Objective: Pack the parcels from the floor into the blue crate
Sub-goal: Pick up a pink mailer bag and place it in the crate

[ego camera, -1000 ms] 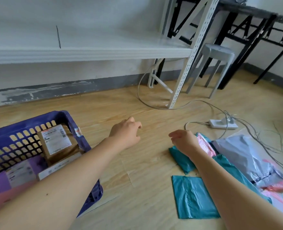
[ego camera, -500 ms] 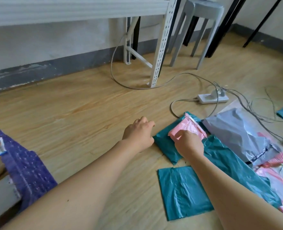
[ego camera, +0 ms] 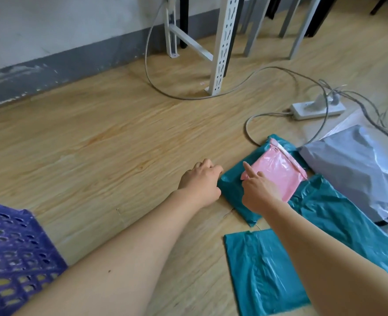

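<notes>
The pink parcel [ego camera: 279, 176] is lying on a teal parcel [ego camera: 230, 192], under my right hand [ego camera: 259, 192]. That hand's index finger is stretching along the pink edge and the others are curling at its near corner, though I cannot tell if they are gripping. My left hand [ego camera: 202, 181] is curling against the teal edge, hold unclear. The blue crate [ego camera: 13, 247] is sitting well left of both.

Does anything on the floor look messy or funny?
Yes. Loose cables sprawl from the power strip and trail across the grey parcel at its far corner, so lifting it might snag them.
</notes>
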`<control>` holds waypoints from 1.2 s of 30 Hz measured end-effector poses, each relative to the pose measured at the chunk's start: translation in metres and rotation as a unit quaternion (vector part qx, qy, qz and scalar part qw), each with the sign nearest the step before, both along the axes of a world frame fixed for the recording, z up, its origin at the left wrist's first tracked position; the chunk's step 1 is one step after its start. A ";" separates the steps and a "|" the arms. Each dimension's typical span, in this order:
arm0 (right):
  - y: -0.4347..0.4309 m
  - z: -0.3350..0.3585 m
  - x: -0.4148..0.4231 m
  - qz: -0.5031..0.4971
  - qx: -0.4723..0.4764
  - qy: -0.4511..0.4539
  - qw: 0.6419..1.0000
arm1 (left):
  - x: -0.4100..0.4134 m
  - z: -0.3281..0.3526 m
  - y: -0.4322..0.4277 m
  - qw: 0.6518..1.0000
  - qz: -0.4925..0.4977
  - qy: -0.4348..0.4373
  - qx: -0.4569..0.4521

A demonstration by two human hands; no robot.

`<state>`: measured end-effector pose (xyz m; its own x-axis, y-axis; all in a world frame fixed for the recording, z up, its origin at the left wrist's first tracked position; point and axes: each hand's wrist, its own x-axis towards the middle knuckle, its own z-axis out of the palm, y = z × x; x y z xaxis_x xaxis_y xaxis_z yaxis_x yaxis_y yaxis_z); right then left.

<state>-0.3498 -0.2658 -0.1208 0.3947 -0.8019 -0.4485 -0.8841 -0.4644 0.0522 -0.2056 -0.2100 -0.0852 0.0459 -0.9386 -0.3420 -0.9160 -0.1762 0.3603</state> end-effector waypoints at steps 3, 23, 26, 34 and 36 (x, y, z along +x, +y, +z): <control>-0.006 -0.009 0.004 -0.005 0.013 0.013 1.000 | 0.006 -0.010 0.002 1.000 -0.002 0.002 0.013; 0.028 0.050 0.002 -0.244 -0.175 -0.254 0.919 | 0.027 0.033 0.068 0.996 0.076 0.026 0.029; 0.040 0.077 0.011 -0.265 -0.195 -0.308 0.893 | 0.031 0.054 0.086 0.995 0.090 0.027 0.022; 0.088 0.166 0.051 -0.326 -0.066 -0.457 0.825 | 0.058 0.108 0.146 0.985 0.164 0.048 -0.022; 0.103 0.180 0.065 -0.349 -0.023 -0.501 0.792 | 0.068 0.122 0.163 0.980 0.190 0.059 -0.031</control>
<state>-0.2851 -0.1633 0.0595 -0.0128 -0.9880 -0.1540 -0.5332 0.1370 -0.8348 -0.1379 -0.0466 0.0366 0.3599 -0.8802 -0.3094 -0.7398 -0.4713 0.4801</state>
